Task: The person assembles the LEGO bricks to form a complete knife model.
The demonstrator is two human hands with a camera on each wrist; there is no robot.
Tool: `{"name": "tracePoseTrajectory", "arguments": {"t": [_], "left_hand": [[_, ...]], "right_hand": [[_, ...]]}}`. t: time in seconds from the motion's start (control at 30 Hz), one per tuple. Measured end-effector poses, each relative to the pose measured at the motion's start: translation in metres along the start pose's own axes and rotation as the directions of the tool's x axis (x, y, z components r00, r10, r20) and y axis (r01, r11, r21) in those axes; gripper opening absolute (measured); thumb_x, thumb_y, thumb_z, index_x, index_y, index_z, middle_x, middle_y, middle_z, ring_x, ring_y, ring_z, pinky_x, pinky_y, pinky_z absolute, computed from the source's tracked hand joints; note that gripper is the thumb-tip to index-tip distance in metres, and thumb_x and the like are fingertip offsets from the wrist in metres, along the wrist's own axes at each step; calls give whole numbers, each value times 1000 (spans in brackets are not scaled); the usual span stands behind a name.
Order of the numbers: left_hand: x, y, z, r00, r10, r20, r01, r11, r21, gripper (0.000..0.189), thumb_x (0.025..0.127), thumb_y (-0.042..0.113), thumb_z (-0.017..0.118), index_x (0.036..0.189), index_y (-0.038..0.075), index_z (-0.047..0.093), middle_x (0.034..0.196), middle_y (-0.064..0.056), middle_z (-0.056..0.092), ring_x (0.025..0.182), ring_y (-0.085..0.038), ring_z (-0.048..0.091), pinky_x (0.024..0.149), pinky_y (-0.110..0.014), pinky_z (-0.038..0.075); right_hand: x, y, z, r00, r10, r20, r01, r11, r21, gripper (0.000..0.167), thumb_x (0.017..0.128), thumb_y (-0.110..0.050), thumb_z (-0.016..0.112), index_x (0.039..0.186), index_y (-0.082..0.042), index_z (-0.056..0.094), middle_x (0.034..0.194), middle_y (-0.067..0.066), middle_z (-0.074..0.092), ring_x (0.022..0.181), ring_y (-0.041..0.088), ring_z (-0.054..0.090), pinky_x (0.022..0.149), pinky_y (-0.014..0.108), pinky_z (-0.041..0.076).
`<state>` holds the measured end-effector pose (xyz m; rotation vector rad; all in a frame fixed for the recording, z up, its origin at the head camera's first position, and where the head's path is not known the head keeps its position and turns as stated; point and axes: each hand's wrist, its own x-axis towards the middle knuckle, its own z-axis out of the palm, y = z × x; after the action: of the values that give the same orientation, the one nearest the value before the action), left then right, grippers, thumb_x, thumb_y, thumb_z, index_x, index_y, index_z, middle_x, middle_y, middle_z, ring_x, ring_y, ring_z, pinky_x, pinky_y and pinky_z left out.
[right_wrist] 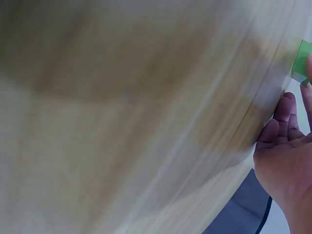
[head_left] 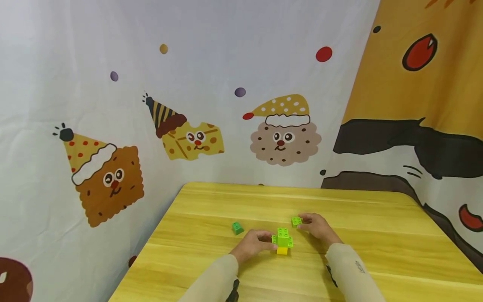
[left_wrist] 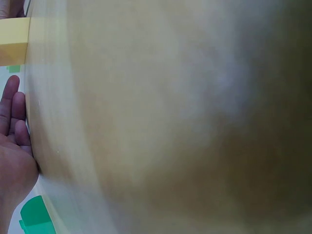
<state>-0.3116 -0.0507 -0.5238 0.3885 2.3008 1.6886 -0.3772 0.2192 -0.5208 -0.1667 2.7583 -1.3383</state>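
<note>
A small stack of toy building bricks (head_left: 282, 238) stands on the table, light green above a yellow brick (left_wrist: 13, 41). Light green pieces jut out at both sides. My left hand (head_left: 253, 246) is at the stack's left side, thumb and fingers about the jutting piece; the exact contact is partly hidden. Behind the stack, to its right, my right hand (head_left: 318, 227) pinches a light green brick (head_left: 296, 222) between thumb and forefinger. The right wrist view shows this brick (right_wrist: 302, 61) at its edge, with the other fingers curled loosely.
A darker green brick (head_left: 237, 228) with a curved side lies on the wooden table (head_left: 211, 205), left of the stack and beyond my left hand. A white cloth with cartoon prints (head_left: 211, 63) hangs behind the table.
</note>
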Motion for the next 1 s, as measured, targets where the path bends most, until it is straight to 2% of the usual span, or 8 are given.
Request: {"name": "tracePoseTrajectory", "arguments": {"t": [0.33,0.53,0.77,1.0], "left_hand": [[2,-6,2,1000,-1,-9,1,1000,-21,33,83,21,82,114,15,74,101,3,68,94,-13,61,81,-33,52],[1,-4,0,1000,19,6,-19,1000,-21,32,84,22,82,113,14,74,101,3,68,94,-13,61,83,-34,52],[1,-2,-2,999,33,7,-33,999,9,33,84,24,81,115,14,73,102,3,68,95,-14,60,84,-37,52],[2,-5,-1,1000,26,14,-26,1000,-4,33,84,26,81,115,17,73,105,3,68,99,-15,60,89,-41,50]], "right_hand": [[-6,3,-1,1000,28,-5,-28,999,18,46,88,-20,77,126,2,63,122,18,63,112,34,58,91,49,49],[-11,-1,-6,999,35,-10,-35,999,7,46,88,-25,77,125,0,64,120,16,65,109,32,59,91,48,50],[-17,-5,-11,1000,-10,-29,10,1000,-1,47,89,-29,76,125,0,64,115,12,66,105,29,61,88,48,51],[-25,-12,-11,996,-54,-68,56,998,24,40,89,-26,77,120,-3,68,109,7,68,100,23,62,87,44,51]]}}
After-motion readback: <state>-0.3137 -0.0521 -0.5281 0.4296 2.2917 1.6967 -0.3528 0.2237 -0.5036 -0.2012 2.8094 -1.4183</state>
